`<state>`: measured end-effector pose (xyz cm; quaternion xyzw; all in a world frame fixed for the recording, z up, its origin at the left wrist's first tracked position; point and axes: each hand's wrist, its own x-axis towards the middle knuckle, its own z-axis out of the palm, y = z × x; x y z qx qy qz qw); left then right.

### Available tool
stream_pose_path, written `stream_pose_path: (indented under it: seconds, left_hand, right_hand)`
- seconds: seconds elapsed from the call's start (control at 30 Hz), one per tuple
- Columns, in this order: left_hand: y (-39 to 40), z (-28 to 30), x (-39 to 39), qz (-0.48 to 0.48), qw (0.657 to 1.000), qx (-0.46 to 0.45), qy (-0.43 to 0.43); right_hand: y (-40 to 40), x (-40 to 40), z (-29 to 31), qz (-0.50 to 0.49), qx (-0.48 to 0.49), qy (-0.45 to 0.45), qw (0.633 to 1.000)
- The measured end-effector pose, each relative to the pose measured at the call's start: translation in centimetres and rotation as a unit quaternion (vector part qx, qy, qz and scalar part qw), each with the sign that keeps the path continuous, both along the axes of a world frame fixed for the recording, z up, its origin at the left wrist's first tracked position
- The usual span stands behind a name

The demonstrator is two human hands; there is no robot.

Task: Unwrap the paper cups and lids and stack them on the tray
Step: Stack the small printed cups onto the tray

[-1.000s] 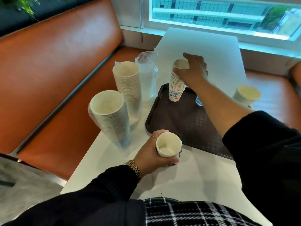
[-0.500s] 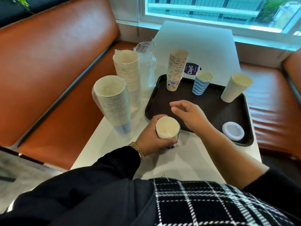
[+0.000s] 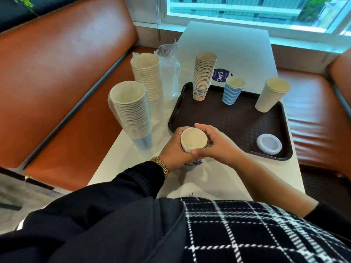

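A white table (image 3: 224,44) is standing between orange bench seats (image 3: 62,76), running from the near edge toward the far window. A dark brown tray (image 3: 228,120) is lying on its right half. Left of the tray, two tall plastic-wrapped cup stacks are standing on the tabletop, one nearer (image 3: 131,112) and one farther (image 3: 148,76), with a loose clear wrapper (image 3: 170,73) just beside the farther one. A round purple sticker (image 3: 221,75) is showing just beyond the tray's far edge.

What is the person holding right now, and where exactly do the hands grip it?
A small stack of paper cups: the left hand wraps its side, the right hand grips near the rim.
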<state>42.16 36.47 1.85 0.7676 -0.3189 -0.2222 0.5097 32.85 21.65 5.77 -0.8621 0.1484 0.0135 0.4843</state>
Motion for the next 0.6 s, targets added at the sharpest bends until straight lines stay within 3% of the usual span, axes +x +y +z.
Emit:
stream_pose_path:
  seconds: [0.17,0.47,0.6]
  left_hand:
    - [-0.05,-0.06,-0.11,-0.001,1.000,0.003,-0.008]
    - [-0.02,-0.02,-0.11,0.003,1.000,0.002,0.016]
    - [-0.02,-0.09,0.02,0.001,1.000,-0.002,0.022]
  right_hand:
    - [-0.26,0.34,-0.05,0.019,0.008,0.024,1.000]
    - [-0.18,0.56,-0.38,0.009,0.123,0.001,0.992]
    - [0.10,0.58,-0.48,-0.006,0.101,-0.027,0.995]
